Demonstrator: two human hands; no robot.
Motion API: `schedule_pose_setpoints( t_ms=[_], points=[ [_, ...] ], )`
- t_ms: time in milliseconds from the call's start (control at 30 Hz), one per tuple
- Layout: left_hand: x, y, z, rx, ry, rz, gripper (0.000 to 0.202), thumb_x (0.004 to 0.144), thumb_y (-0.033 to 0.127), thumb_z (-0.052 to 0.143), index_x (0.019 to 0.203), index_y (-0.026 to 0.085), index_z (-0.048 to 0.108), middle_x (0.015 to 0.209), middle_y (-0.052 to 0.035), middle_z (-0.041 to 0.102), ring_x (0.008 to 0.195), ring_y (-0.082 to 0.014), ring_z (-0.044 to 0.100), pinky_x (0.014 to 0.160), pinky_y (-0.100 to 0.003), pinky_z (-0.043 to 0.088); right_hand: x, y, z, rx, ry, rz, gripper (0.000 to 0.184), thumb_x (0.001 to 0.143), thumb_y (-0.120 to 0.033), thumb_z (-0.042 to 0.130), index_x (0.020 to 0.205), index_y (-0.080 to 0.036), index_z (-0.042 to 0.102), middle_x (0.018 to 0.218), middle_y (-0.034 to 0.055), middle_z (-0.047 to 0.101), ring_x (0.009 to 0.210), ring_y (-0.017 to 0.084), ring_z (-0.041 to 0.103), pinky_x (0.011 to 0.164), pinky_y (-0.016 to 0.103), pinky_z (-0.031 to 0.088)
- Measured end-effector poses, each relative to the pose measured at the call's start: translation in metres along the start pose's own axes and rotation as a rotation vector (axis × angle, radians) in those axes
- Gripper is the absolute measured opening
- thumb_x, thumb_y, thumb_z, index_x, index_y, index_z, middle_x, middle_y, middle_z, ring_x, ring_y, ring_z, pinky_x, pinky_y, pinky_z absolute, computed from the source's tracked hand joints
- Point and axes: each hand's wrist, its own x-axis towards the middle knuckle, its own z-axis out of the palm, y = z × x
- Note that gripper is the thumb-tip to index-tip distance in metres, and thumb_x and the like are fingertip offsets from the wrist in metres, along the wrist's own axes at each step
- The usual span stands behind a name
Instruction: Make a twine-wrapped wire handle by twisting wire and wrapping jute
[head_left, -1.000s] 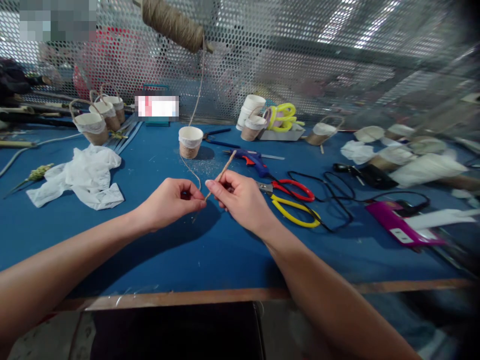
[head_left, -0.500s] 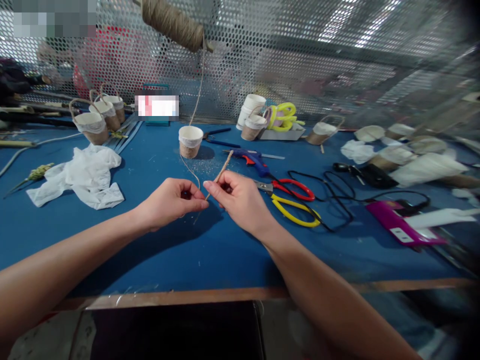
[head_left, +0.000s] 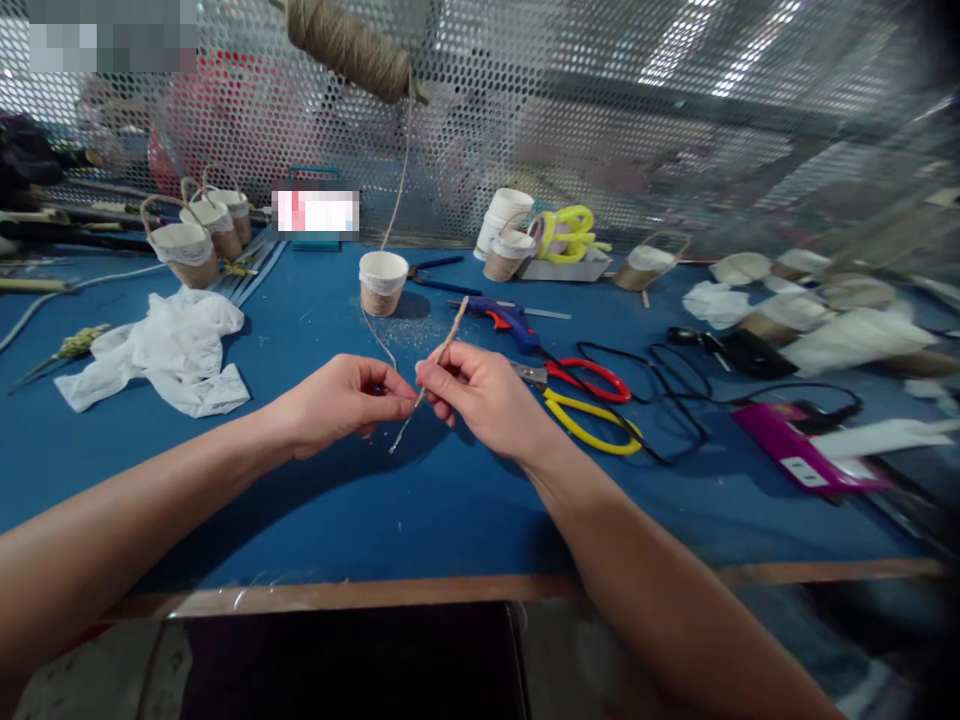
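twine [head_left: 377, 338] runs down from the spool [head_left: 349, 46], whose top end is cut off by the frame edge, and disappears into the left hand [head_left: 341, 400], pinched shut on it. the wrapped stick [head_left: 442, 347] slants up out of the right hand [head_left: 487, 395], whose grip is closed around its middle; the stick's thin lower tip pokes out between both hands above the blue table [head_left: 420, 510]. scissors [head_left: 589, 400] lie just right.

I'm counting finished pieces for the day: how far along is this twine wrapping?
Done: handled, twine-wrapped cups stand at the back left. In hand: the right hand holds a thin stick, partly wrapped, while the left hand pinches twine from the spool. Left: the stick's lower end looks bare.
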Motion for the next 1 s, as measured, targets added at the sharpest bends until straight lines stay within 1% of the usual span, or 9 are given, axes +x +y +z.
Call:
schedule_pose_setpoints(
  t_ms=[267, 400, 533, 600, 667, 767, 867, 1000],
  points=[
    [0.0018, -0.003, -0.0026, 0.167, 0.049, 0.055, 0.013, 0.066, 0.025, 0.06, 0.064, 0.012, 0.056, 0.055, 0.0047, 0.049, 0.045, -0.0041, 0.037, 0.042, -0.019, 0.026, 0.0016, 0.0023, 0.0017, -0.044, 0.024, 0.002, 0.03, 0.076, -0.043, 0.055, 0.067, -0.016, 0.048, 0.051, -0.0044, 0.047, 0.043, 0.007, 0.046, 0.04, 0.019, 0.039],
    [0.0016, -0.0018, 0.0011, 0.165, 0.079, 0.053, 0.013, 0.064, 0.022, 0.062, 0.062, 0.012, 0.054, 0.052, 0.0053, 0.048, 0.045, -0.0037, 0.037, 0.042, -0.018, 0.026, 0.0009, 0.0015, 0.004, -0.088, 0.056, -0.011, 0.029, 0.077, -0.041, 0.054, 0.065, -0.016, 0.047, 0.051, -0.0041, 0.048, 0.042, 0.006, 0.045, 0.04, 0.019, 0.037],
    [0.0015, -0.0016, 0.005, 0.153, 0.113, 0.054, 0.018, 0.064, 0.024, 0.063, 0.058, 0.012, 0.05, 0.05, 0.0052, 0.047, 0.045, -0.0039, 0.036, 0.042, -0.018, 0.025, -0.0002, 0.0016, 0.0064, -0.146, 0.081, -0.026, 0.028, 0.078, -0.038, 0.054, 0.063, -0.016, 0.047, 0.049, -0.0046, 0.046, 0.042, 0.006, 0.043, 0.041, 0.02, 0.035],
    [0.0015, -0.0027, 0.0053, 0.141, 0.1, 0.052, 0.019, 0.065, 0.025, 0.062, 0.057, 0.013, 0.049, 0.048, 0.0058, 0.045, 0.044, -0.0035, 0.034, 0.041, -0.018, 0.023, -0.0006, 0.0017, 0.0064, -0.137, 0.069, -0.042, 0.028, 0.078, -0.038, 0.054, 0.063, -0.016, 0.047, 0.05, -0.0041, 0.047, 0.044, 0.006, 0.043, 0.042, 0.02, 0.036],
    [0.0015, -0.0041, 0.0045, 0.116, 0.07, 0.041, 0.019, 0.066, 0.025, 0.061, 0.057, 0.013, 0.05, 0.048, 0.0062, 0.043, 0.043, -0.0034, 0.032, 0.041, -0.019, 0.022, -0.0008, 0.0016, 0.0052, -0.066, 0.009, -0.05, 0.025, 0.079, -0.037, 0.053, 0.066, -0.015, 0.048, 0.056, -0.0029, 0.05, 0.046, 0.006, 0.045, 0.043, 0.02, 0.038],
    [0.0016, -0.0054, 0.0026, 0.054, 0.021, 0.026, 0.018, 0.066, 0.026, 0.062, 0.06, 0.013, 0.052, 0.052, 0.0053, 0.046, 0.043, -0.0034, 0.034, 0.041, -0.019, 0.024, -0.0008, 0.0011, 0.0025, 0.03, -0.08, -0.04, 0.021, 0.08, -0.034, 0.051, 0.073, -0.016, 0.049, 0.06, -0.002, 0.053, 0.05, 0.007, 0.048, 0.044, 0.019, 0.042],
    [0.0018, -0.0051, 0.0012, -0.003, 0.003, 0.009, 0.017, 0.065, 0.026, 0.063, 0.063, 0.012, 0.053, 0.055, 0.0049, 0.047, 0.044, -0.0031, 0.036, 0.041, -0.018, 0.026, -0.0007, 0.0008, 0.0011, -0.002, -0.045, -0.017, 0.022, 0.08, -0.035, 0.051, 0.07, -0.016, 0.048, 0.055, -0.0035, 0.049, 0.046, 0.007, 0.047, 0.041, 0.018, 0.041],
    [0.0017, -0.004, 0.0004, -0.011, -0.002, 0.003, 0.014, 0.066, 0.024, 0.062, 0.067, 0.012, 0.054, 0.056, 0.0051, 0.048, 0.044, -0.0031, 0.037, 0.042, -0.018, 0.028, -0.0004, 0.0011, 0.0019, -0.056, 0.02, 0.0, 0.026, 0.08, -0.037, 0.051, 0.067, -0.016, 0.046, 0.05, -0.0048, 0.045, 0.043, 0.006, 0.045, 0.039, 0.018, 0.038]
  ],
)
